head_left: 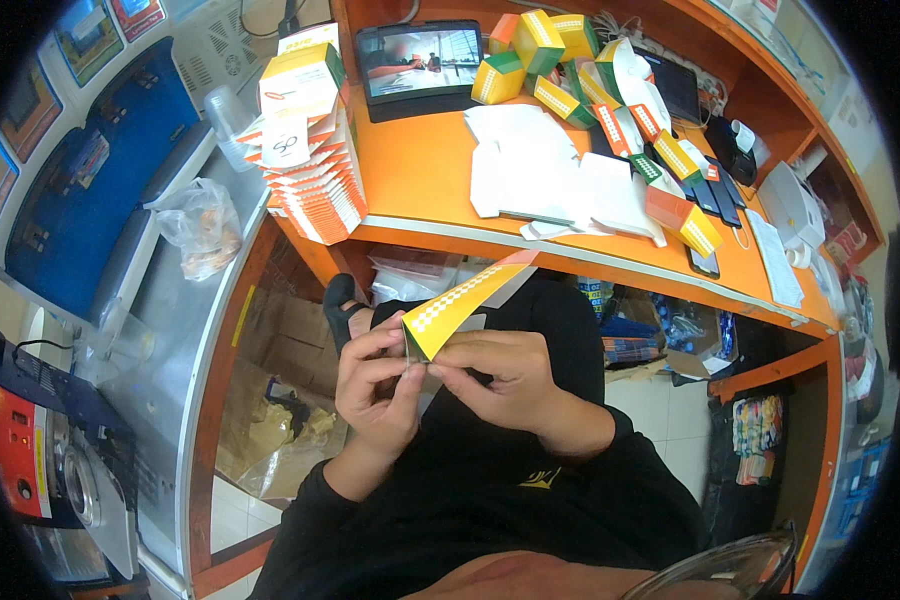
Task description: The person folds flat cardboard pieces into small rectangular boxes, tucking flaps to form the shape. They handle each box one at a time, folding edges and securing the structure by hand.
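Note:
Above my lap, a partly folded yellow, green and orange carton (457,303) with a white checked band slants up to the right. My left hand (378,385) is closed on its lower green end, fingers at the edge and thumb below. My right hand (505,375) pinches the same end from the right, thumb and fingertips at the flap. The two thumbs almost meet there. The carton's inner side and lower flaps are mostly hidden by the fingers.
On the orange desk (410,165) lie flat white cartons (525,165) and a heap of folded yellow-green boxes (540,45). A tall stack of nested cartons (315,190) stands left, beside a tablet (420,65). Phones (705,195) lie right. A clear plastic bag (198,228) sits on the left counter.

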The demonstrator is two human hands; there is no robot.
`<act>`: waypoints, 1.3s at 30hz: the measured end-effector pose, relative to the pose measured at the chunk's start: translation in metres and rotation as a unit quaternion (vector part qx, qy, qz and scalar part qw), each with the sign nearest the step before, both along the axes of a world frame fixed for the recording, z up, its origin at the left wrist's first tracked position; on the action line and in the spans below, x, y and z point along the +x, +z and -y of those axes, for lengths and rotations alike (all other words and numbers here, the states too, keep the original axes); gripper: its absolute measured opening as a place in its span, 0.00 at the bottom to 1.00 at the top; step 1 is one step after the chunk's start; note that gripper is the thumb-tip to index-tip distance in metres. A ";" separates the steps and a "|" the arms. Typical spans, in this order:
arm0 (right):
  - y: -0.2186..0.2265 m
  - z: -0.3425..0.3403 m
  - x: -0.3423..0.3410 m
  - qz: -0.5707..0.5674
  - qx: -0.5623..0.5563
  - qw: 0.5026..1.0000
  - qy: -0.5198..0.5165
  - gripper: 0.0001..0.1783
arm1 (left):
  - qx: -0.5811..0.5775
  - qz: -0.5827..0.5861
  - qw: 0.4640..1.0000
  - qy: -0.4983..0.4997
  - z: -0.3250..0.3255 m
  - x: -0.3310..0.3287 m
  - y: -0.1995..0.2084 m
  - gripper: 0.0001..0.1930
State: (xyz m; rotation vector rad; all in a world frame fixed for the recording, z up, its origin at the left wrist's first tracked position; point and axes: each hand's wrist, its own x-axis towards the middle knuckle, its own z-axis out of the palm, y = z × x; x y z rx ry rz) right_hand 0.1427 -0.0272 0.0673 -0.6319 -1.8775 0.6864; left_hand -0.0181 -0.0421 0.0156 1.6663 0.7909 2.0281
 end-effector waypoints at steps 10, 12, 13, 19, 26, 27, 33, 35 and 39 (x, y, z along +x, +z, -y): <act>0.002 -0.003 0.007 -0.055 -0.033 0.997 0.035 0.11 | 0.040 -0.051 0.998 0.017 0.004 -0.003 0.005 0.05; 0.002 -0.003 0.008 -0.074 -0.042 0.995 0.044 0.12 | 0.057 -0.053 0.997 0.006 0.005 -0.002 0.005 0.05; 0.001 -0.003 0.008 -0.067 -0.044 0.996 0.038 0.12 | 0.064 -0.054 0.997 0.001 0.006 -0.001 0.005 0.05; 0.000 -0.006 0.010 -0.066 -0.031 0.997 0.036 0.12 | 0.048 -0.062 0.997 0.007 0.005 -0.004 0.002 0.07; -0.005 -0.007 0.010 -0.108 -0.061 0.991 0.048 0.12 | 0.056 -0.059 0.992 -0.093 0.002 -0.002 0.002 0.09; -0.006 -0.007 0.010 -0.124 -0.068 0.988 0.063 0.12 | 0.053 -0.056 0.994 -0.082 0.003 -0.002 0.003 0.08; -0.008 -0.011 0.012 -0.083 -0.073 0.988 0.112 0.12 | 0.029 -0.025 0.994 -0.099 0.001 -0.003 -0.001 0.17; -0.008 -0.011 0.011 -0.049 -0.081 0.984 0.153 0.13 | 0.041 0.039 0.990 -0.130 -0.002 -0.002 -0.003 0.23; -0.010 -0.010 0.003 -0.051 -0.069 0.973 0.215 0.20 | 0.030 -0.028 0.999 -0.024 -0.005 0.000 -0.006 0.29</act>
